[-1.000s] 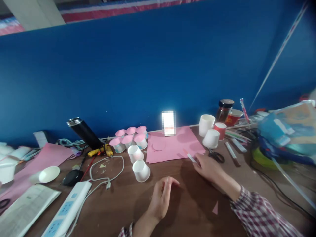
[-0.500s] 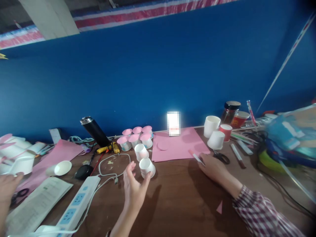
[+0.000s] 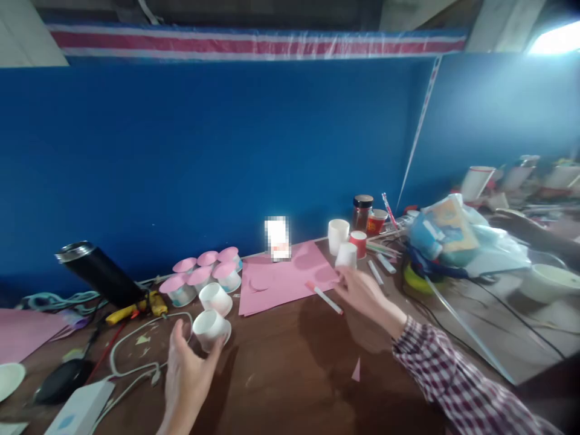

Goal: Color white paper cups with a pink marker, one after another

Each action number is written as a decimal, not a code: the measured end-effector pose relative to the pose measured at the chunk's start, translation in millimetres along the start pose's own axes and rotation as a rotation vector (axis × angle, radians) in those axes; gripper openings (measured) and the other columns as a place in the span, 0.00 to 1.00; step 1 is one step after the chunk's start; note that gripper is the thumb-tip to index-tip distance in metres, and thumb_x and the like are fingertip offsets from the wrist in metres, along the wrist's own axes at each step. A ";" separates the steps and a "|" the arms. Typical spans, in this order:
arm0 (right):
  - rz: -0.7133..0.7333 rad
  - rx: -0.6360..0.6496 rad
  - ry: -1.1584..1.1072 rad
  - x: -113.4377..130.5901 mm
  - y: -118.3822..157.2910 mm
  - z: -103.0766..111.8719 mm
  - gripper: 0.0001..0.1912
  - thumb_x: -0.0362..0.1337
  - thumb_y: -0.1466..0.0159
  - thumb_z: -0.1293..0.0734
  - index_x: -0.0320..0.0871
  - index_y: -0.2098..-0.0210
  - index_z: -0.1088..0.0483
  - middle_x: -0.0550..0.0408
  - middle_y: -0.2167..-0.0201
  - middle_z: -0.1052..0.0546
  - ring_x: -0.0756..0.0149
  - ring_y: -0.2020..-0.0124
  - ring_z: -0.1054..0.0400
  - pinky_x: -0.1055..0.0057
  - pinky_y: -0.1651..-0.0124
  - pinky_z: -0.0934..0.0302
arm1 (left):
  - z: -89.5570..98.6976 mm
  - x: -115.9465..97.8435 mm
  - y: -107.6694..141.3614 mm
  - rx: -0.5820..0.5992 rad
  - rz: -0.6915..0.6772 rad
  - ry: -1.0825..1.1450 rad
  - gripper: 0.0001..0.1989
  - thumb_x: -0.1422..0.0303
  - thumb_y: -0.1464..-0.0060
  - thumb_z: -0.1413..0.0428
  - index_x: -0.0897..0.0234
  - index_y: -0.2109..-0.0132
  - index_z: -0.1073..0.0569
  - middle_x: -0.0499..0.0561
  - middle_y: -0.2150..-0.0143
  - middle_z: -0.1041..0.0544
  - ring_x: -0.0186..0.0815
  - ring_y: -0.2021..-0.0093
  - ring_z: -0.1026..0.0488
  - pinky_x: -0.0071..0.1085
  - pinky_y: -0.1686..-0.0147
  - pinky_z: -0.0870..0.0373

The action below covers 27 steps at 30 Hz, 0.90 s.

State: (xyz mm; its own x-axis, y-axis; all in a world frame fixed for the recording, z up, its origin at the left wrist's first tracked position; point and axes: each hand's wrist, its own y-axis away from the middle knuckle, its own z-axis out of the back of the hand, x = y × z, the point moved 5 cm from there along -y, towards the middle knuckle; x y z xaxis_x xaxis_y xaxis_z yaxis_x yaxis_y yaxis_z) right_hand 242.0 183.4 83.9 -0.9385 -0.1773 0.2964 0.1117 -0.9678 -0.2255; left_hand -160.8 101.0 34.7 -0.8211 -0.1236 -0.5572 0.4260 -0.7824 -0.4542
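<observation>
My left hand (image 3: 190,368) curves around a white paper cup (image 3: 208,329) near the table's front left. Its fingers are apart, with a gap at the cup's left side, and the thumb overlaps the cup's right front. Just behind stands another white paper cup (image 3: 215,299). My right hand (image 3: 369,293) reaches over the table with fingers loosely spread, its fingertips near an upside-down white paper cup (image 3: 347,254), partly hidden by the hand. Left of these fingers, a white marker (image 3: 328,299) lies with one end on pink paper (image 3: 294,275).
Several cups with pink paper tops (image 3: 199,276) stand beside a black flask (image 3: 97,272). A glowing phone (image 3: 278,237) leans at the back. Farther right are a red cup (image 3: 357,243), a lidded jar (image 3: 363,211) and a plastic bag (image 3: 492,251). A power strip (image 3: 81,411) and cables occupy the front left.
My right hand has left the marker, which now lies loose, and moved toward the upside-down cup. My left hand stays around the front cup. The view has swung right.
</observation>
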 end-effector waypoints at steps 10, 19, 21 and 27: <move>-0.221 -0.199 -0.211 -56.4 -54.2 9.7 0.25 0.38 0.35 0.34 0.35 0.41 0.36 0.39 0.52 0.22 0.51 0.55 0.27 0.64 0.56 0.37 | 6.2 -109.0 52.6 -0.068 -0.493 0.244 0.35 0.60 0.43 0.40 0.64 0.33 0.42 0.65 0.39 0.31 0.53 0.39 0.32 0.50 0.42 0.32; -0.054 -0.155 -0.814 -28.0 11.1 43.0 0.28 0.49 0.38 0.31 0.41 0.44 0.31 0.45 0.52 0.20 0.54 0.57 0.23 0.62 0.59 0.28 | -117.9 -259.8 54.7 0.442 -0.517 0.378 0.45 0.53 0.50 0.36 0.69 0.33 0.45 0.69 0.35 0.33 0.58 0.35 0.36 0.57 0.38 0.38; -0.097 -0.180 -0.902 -32.0 22.9 53.0 0.28 0.47 0.41 0.28 0.42 0.44 0.31 0.45 0.53 0.20 0.53 0.60 0.22 0.62 0.64 0.27 | -132.0 -281.7 54.8 0.475 -0.548 0.420 0.43 0.56 0.48 0.36 0.66 0.33 0.45 0.67 0.36 0.32 0.57 0.37 0.33 0.56 0.41 0.35; -0.125 -0.439 -0.887 -54.1 38.9 70.1 0.29 0.45 0.44 0.25 0.44 0.44 0.28 0.47 0.57 0.19 0.53 0.60 0.23 0.60 0.63 0.27 | -150.1 -312.7 54.7 0.517 -0.738 0.483 0.46 0.57 0.48 0.36 0.67 0.31 0.50 0.69 0.38 0.30 0.56 0.39 0.31 0.61 0.38 0.41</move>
State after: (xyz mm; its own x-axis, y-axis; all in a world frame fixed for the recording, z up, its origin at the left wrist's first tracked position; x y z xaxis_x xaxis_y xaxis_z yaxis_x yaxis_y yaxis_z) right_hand 320.0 142.8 124.2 -0.3314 -0.3213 0.8871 -0.2699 -0.8687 -0.4154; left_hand 176.3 188.5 79.7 -0.5229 0.6657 -0.5324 -0.4342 -0.7455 -0.5057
